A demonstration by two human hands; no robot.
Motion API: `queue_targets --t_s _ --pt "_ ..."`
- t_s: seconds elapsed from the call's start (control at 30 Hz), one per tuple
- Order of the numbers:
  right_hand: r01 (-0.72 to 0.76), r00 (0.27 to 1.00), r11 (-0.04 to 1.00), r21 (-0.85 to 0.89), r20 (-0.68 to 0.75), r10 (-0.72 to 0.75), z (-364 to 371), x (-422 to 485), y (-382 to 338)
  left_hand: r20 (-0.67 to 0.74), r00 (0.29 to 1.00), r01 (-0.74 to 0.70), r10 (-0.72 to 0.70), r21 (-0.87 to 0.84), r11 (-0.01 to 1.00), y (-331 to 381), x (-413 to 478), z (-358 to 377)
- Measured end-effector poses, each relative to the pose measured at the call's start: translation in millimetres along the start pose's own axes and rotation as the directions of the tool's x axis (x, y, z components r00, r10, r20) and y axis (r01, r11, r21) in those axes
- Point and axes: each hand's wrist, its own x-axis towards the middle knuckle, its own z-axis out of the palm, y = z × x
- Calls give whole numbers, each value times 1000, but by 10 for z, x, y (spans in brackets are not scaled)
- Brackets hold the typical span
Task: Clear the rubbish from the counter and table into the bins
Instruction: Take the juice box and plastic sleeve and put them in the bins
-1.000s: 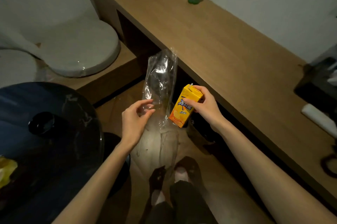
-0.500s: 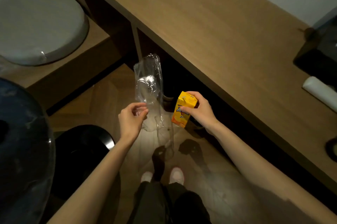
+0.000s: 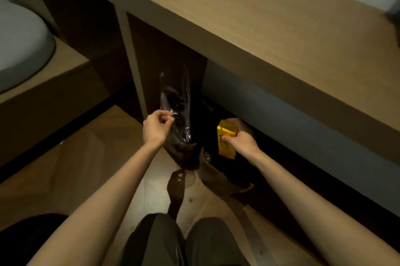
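L hand (image 3: 157, 128) out front, thumb + fingertips pinching a clear wrapper (image 3: 176, 101) by one edge. Wrapper hangs over the left bin (image 3: 184, 157), lower end at or just inside the mouth (too dark to say which). Right bin (image 3: 216, 179) sits just beside it; both on the floor under the counter (image 3: 259, 34), insides dark. R hand (image 3: 241, 139) curled round a yellow carton (image 3: 226, 142), held upright above the right bin's opening, not let go. Hands well apart, one per bin. Progress, my read: two bits of rubbish are off the surfaces and at the bins, neither dropped yet, so this round is abt done bar the release. Counter stretch in view shows no litter, only a dark blurred thing at the far R edge, can't ID. Table not in shot, so can't tell what's left there. Remaining, prob: let go of both, then check table + rest of counter.
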Motion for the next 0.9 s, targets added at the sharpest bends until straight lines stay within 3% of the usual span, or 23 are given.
queue_targets --t_s 0.13,0.23,0.4,0.57,0.63,0.7,0.77,0.9 --pt "-3 984 980 -197 -173 -31 142 512 407 19 991 -132 131 53 990 -373 448 399" --pt "-60 977 964 -259 -214 3 275 734 666 9 980 -200 200 56 978 -610 754 644" --pt "-63 981 956 -285 -195 7 514 1007 1163 -36 991 -123 126 79 989 -1031 1181 1121" --pt "-100 983 961 -259 -172 55 666 1120 1442 242 957 -233 161 309 922 -1348 1209 1332" --pt "-110 985 965 -238 -157 74 709 1126 1484 388 917 -309 90 550 776 -1312 1198 1311" --pt "-135 986 959 -248 -127 106 760 1121 1507 440 898 -324 -18 687 650 -1225 1164 1293" --pt "-143 987 953 -268 -105 119 819 1108 1501 457 888 -326 -43 694 642 -1169 1142 1286" --pt "-130 989 959 -251 -96 109 839 1115 1427 464 882 -393 78 636 664 -1115 1146 1219"
